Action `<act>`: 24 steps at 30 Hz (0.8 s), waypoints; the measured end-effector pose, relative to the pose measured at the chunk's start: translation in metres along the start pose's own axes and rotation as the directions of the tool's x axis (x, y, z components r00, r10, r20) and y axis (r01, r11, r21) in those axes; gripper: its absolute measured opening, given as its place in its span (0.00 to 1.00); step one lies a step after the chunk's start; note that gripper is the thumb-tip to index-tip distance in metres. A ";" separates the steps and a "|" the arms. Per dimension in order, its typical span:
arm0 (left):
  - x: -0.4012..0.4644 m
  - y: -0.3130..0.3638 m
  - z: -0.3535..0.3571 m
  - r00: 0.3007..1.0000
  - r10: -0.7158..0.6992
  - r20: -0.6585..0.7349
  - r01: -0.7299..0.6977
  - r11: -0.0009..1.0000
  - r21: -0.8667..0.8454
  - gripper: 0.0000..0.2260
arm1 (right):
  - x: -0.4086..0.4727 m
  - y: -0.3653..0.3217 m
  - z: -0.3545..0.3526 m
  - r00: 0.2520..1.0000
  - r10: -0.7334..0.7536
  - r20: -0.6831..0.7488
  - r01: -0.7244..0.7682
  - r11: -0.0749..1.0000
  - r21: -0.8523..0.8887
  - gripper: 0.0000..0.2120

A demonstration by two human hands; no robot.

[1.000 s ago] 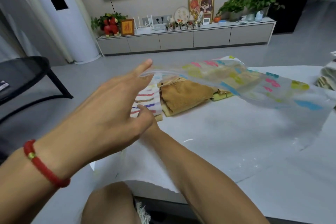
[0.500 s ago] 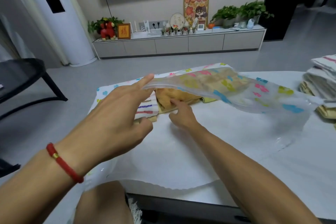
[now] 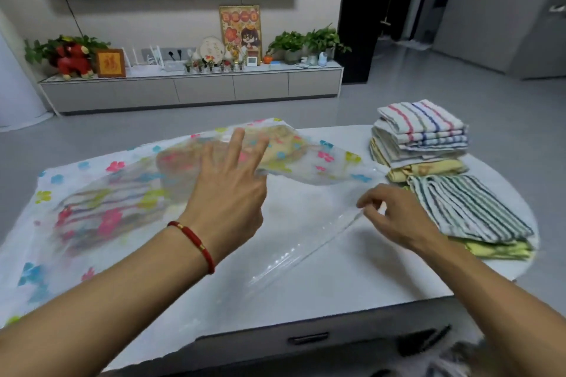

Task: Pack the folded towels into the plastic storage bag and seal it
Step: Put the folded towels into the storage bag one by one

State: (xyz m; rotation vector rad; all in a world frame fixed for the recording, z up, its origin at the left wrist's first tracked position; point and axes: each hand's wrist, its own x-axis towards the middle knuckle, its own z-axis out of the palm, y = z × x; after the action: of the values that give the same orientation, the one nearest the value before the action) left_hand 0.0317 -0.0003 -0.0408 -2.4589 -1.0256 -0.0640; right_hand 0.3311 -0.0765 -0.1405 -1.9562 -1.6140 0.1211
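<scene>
A clear plastic storage bag (image 3: 309, 162) printed with coloured flowers lies across the white table (image 3: 352, 281). Inside it, at the left, I see a striped towel (image 3: 101, 211), and at the back a tan towel (image 3: 284, 144), both blurred by the film. My left hand (image 3: 226, 190), with a red bracelet, holds the bag's upper layer up, fingers spread over it. My right hand (image 3: 395, 214) pinches the bag's clear open edge near the right. Just beyond that hand lie a stack of folded striped towels (image 3: 422, 128) and a green-striped towel (image 3: 468, 208).
The table's rounded right edge runs just past the loose towels. A drawer handle (image 3: 307, 339) shows on the table's front below me. A long low TV cabinet (image 3: 199, 92) with plants and ornaments stands across the grey floor.
My right hand has come out of the bag and moved right to its open edge. The bag's upper layer has dropped lower. My view has swung right, so the towel stack shows.
</scene>
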 end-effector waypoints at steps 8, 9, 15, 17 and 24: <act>0.048 0.059 0.039 0.976 0.110 0.189 -0.127 0.989 0.081 0.15 | 0.001 0.151 -0.065 0.763 0.566 -0.313 -0.644 0.711 -0.284 0.21; 0.050 0.061 0.042 0.973 0.111 0.202 -0.131 0.988 0.087 0.18 | -0.002 0.165 -0.069 0.715 0.655 -0.246 -0.699 0.658 -0.280 0.23; 0.064 0.054 0.037 0.980 0.059 0.190 -0.067 0.997 0.034 0.26 | -0.004 0.180 -0.078 0.681 0.719 -0.140 -0.731 0.654 -0.196 0.23; 0.069 0.048 0.032 0.982 0.023 0.187 -0.015 0.999 -0.045 0.30 | -0.006 0.173 -0.087 0.713 0.690 -0.121 -0.700 0.695 -0.162 0.23; 0.087 0.021 0.007 0.988 -0.035 0.152 0.075 0.960 -0.269 0.35 | -0.011 0.142 -0.118 0.643 0.670 0.370 -0.762 0.517 0.389 0.28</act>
State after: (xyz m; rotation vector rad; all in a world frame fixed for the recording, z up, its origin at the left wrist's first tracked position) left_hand 0.1083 0.0471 -0.0363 -2.7177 -1.2198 -0.0474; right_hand 0.5015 -0.1437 -0.1166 -2.0560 -0.6011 0.9877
